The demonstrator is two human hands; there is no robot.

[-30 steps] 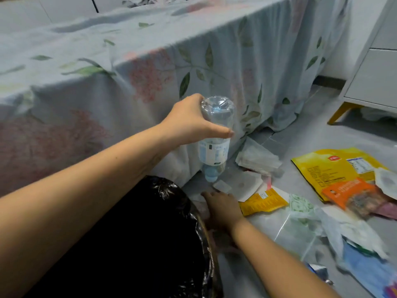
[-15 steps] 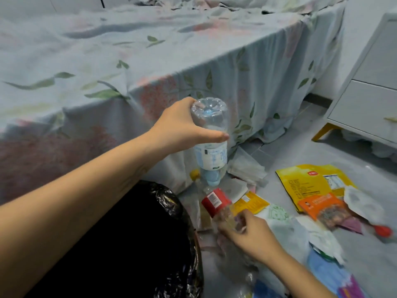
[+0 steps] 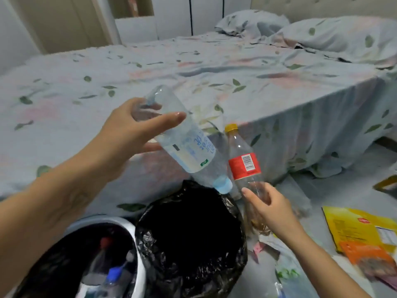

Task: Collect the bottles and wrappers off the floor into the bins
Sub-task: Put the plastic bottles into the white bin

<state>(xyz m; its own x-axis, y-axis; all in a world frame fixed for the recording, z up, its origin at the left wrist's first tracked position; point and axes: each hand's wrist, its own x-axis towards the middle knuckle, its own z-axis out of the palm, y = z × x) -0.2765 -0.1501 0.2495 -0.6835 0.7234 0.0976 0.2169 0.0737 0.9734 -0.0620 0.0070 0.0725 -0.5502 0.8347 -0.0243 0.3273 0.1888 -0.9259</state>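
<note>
surroundings: bed (image 3: 214,67) with a leaf-print sheet is filling the background, two pillows (image 3: 300,31) at its far end; yellow packet (image 3: 361,226) and orange packet (image 3: 365,252) are lying on the floor at right, clear plastic wrappers (image 3: 285,274) beside the right forearm
bins: black-bag bin (image 3: 189,239) is sitting centre, mouth open upward; white bin (image 3: 103,261) is touching its left side, already holding bottles, one with a blue cap
in the way: left forearm is crossing over part of the white bin; the blue cap is overlapping the black bag's far rim
water bottle: clear bottle (image 3: 184,143) with a pale label is hanging in the air above the black-bag bin, long axis tilted, blue cap pointing down-right, base up-left
left hand: left hand (image 3: 131,136) is loosely curling round the bottle's base end, thumb stretched across the front
soda bottle: red-label bottle (image 3: 243,162) is standing near upright in the air just right of the blue cap, yellow cap up
right hand: right hand (image 3: 266,207) is gripping its lower end, fingers wrapped
</note>
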